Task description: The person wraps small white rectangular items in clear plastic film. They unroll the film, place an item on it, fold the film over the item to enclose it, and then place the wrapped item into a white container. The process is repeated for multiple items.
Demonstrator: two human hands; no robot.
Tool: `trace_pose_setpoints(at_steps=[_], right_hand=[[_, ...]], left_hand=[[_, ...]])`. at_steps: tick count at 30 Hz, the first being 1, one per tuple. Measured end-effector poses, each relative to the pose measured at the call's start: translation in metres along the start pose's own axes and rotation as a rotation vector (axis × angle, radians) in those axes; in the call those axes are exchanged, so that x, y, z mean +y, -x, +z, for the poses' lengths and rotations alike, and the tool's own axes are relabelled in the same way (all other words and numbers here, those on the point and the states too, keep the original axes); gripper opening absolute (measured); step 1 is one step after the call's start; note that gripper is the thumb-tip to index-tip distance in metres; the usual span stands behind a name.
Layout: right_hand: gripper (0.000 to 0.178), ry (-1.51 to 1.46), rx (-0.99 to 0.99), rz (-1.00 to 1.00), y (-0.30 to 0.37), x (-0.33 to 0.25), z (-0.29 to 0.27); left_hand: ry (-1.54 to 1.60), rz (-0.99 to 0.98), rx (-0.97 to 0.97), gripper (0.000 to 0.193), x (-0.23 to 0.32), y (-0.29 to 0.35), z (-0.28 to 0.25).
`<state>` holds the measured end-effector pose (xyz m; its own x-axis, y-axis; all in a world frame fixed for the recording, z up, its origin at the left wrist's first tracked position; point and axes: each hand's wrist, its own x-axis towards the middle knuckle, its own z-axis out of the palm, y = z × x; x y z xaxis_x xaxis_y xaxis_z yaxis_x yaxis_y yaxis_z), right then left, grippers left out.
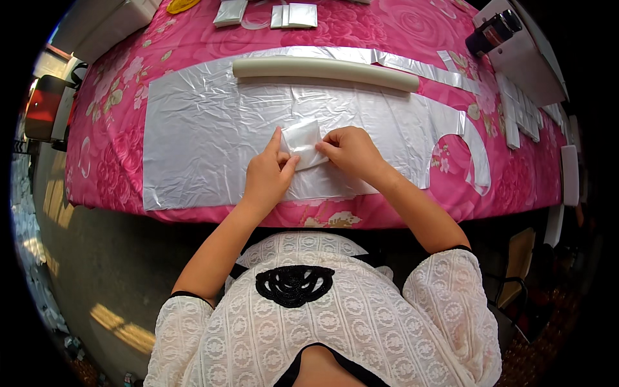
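A small folded square of shiny, whitish plastic film (302,137) sits between my hands, above a spread plastic apron (193,138). My left hand (267,173) holds its left side, the index finger stretched along the edge and the thumb at the lower corner. With thumb and fingertips together, my right hand (354,151) pinches the right edge. The silvery apron lies flat and creased, its curved neck loop (478,158) at the right. Across its far part rests a long cream-coloured tube (325,71), beyond both hands.
A pink floral tablecloth (106,164) covers the table. Folded plastic packets (294,15) lie at the far side, more packets (518,111) at the right. A dark bottle (493,32) is by a white box (530,61) at the far right. A chair (516,267) stands lower right.
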<state>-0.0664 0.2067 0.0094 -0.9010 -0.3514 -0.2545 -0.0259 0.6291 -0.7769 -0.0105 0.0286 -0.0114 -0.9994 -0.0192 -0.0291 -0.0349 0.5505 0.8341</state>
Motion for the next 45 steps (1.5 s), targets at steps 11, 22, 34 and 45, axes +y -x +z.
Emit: trace_pose_setpoints(at_steps=[11,22,34,45], right_hand=[[0.027,-0.097,-0.228,0.207,-0.027,0.001,-0.011],[0.028,-0.1,-0.256,0.266,-0.031,-0.001,-0.012],[0.026,0.546,0.009,-0.052,0.003,-0.006,-0.022],[0.06,0.553,0.077,-0.632,-0.03,-0.011,0.062]], left_hand=[[-0.304,0.439,0.047,0.06,0.002,-0.002,-0.011],[-0.589,0.362,-0.139,0.1,0.0,-0.011,0.032],[-0.451,0.38,-0.057,0.105,-0.005,-0.008,0.03],[0.644,-0.687,-0.366,0.027,-0.028,0.11,-0.063]])
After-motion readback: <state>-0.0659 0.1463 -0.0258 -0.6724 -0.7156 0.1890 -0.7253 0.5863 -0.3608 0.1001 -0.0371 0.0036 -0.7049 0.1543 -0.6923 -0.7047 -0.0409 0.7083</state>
